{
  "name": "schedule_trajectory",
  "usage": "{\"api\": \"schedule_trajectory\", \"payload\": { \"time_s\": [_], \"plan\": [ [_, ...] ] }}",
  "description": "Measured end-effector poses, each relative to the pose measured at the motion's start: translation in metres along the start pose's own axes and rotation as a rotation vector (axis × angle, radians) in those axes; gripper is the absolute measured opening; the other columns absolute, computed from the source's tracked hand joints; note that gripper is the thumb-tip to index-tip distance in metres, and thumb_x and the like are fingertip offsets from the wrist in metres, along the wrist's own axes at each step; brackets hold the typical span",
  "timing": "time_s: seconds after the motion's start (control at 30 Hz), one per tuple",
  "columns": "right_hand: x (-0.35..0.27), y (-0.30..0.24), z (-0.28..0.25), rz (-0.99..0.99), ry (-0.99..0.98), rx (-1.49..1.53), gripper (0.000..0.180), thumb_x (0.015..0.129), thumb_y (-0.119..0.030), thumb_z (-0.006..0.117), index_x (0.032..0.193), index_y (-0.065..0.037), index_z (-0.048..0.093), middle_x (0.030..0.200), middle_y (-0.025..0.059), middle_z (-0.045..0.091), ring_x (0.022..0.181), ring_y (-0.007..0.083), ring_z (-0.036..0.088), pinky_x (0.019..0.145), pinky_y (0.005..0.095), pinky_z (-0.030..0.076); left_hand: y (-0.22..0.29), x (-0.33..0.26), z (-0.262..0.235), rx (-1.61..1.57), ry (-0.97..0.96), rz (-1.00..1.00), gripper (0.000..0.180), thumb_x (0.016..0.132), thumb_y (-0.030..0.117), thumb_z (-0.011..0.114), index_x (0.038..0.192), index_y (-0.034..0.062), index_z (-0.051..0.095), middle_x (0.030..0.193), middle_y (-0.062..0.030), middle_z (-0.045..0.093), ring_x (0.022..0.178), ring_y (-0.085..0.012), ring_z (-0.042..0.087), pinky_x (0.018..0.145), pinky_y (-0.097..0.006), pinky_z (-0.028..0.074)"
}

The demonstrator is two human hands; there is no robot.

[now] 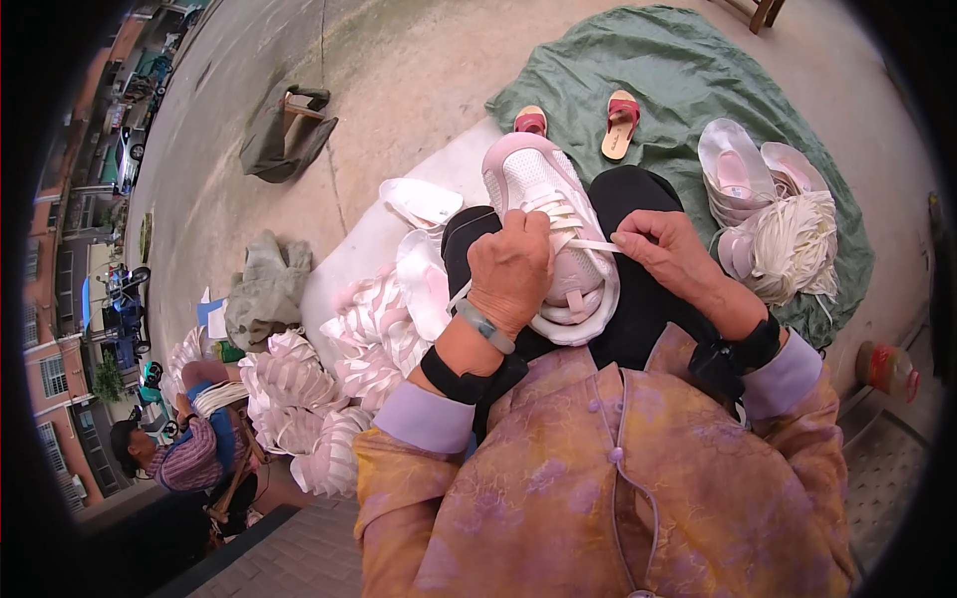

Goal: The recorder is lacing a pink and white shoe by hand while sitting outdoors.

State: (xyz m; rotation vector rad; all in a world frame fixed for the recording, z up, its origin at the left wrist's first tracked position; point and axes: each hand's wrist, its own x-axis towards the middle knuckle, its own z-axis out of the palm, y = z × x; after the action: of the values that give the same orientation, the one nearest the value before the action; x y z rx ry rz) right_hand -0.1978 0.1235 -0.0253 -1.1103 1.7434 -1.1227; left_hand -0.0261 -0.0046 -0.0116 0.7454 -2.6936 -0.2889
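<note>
A pink and white sneaker (528,164) lies across my lap with its toe pointing away from me. Flat cream shoelace (566,214) crosses its upper in several rows. My left hand (510,269) is closed at the left side of the lacing, and a strand of lace shows beside its wrist; its fingertips are partly hidden. With thumb and fingers, my right hand (673,254) pinches a lace (595,245) stretched to the right from the eyelets. The heel and pink tongue of the sneaker sit nearest my body.
On a green tarp (688,60) at right rest unlaced shoes (736,169), a bundle of cream laces (797,244) and red sandals (620,125). Heaps of pink and white shoes (299,389) lie at left. A person (194,458) sits beyond them. A bottle (887,371) stands at right.
</note>
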Motion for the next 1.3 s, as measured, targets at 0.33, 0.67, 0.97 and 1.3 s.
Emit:
{"api": "schedule_trajectory", "payload": {
  "time_s": [0.33,0.67,0.97,1.3],
  "plan": [
    [0.01,-0.004,-0.016,0.031,-0.06,0.159,0.016,0.084,-0.014,0.062,0.079,0.001,0.062,0.064,-0.003,0.051,0.061,0.0048,0.042,0.054,0.0229,0.036,-0.016,-0.016,0.008,-0.38,0.088,-0.283,0.009,0.076,0.013,0.063,0.079,0.0057,0.058,0.07,-0.0127,0.059,0.058,-0.0314,0.057,0.05,-0.037,0.045],
    [0.012,0.005,-0.021,0.082,-0.093,0.029,0.017,0.085,-0.016,0.062,0.079,0.0,0.061,0.062,-0.0012,0.049,0.061,0.0063,0.044,0.054,0.0244,0.036,-0.053,-0.051,-0.069,-0.122,-0.38,-0.282,0.033,0.089,0.032,0.058,0.069,0.0046,0.06,0.053,-0.0146,0.053,0.051,-0.0334,0.054,0.047,-0.039,0.04],
    [0.032,-0.032,0.018,-0.502,0.128,-0.198,0.02,0.086,-0.021,0.058,0.086,-0.001,0.06,0.072,0.0122,0.059,0.07,0.0298,0.058,0.063,0.0372,0.045,0.001,-0.052,-0.167,-0.394,-0.092,0.064,0.01,0.076,0.001,0.067,0.086,-0.0022,0.064,0.065,-0.0094,0.061,0.049,-0.0207,0.052,0.048,-0.03,0.036],
    [0.033,-0.12,-0.001,-0.167,-0.631,0.525,0.032,0.093,-0.032,0.053,0.091,-0.003,0.066,0.06,-0.0002,0.054,0.053,0.0046,0.044,0.049,0.0216,0.034,0.012,-0.044,-0.156,-0.271,0.074,0.205,0.023,0.077,-0.003,0.062,0.1,-0.0001,0.062,0.066,-0.0079,0.058,0.049,-0.022,0.052,0.045,-0.031,0.036]
  ]
}}
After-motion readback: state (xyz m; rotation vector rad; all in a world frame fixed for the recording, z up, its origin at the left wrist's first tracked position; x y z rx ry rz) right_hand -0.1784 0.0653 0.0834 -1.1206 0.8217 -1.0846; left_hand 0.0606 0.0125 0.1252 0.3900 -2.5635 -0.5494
